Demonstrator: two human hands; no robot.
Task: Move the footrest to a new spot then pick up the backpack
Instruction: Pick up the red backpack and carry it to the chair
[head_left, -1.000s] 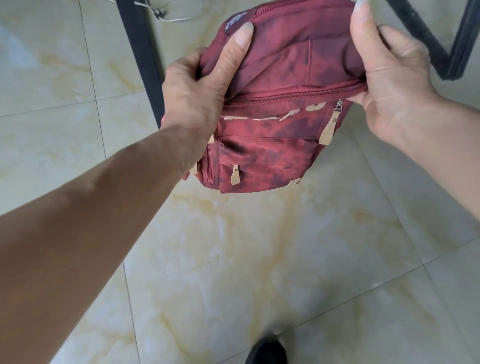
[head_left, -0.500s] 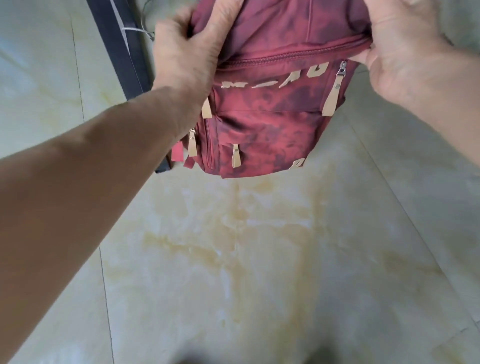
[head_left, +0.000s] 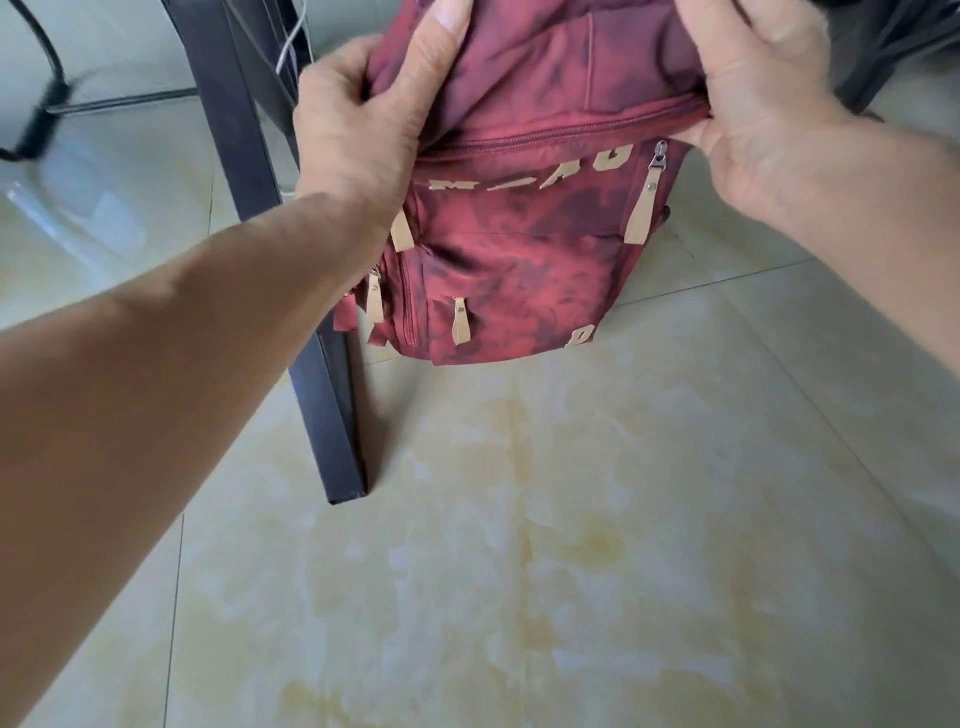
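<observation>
Gripping the red backpack (head_left: 511, 260) with both hands, tan lettering partly legible

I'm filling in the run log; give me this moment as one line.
step: pick up backpack | left hand: gripping backpack top | right hand: gripping top | backpack: hanging above floor | footrest: not in view

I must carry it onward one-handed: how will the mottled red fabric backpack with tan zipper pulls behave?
The mottled red fabric backpack is probably floppy: its cloth bunches under the left hand and right hand. It looks flat, so likely light. One-handed, it may sag and swing.
</observation>
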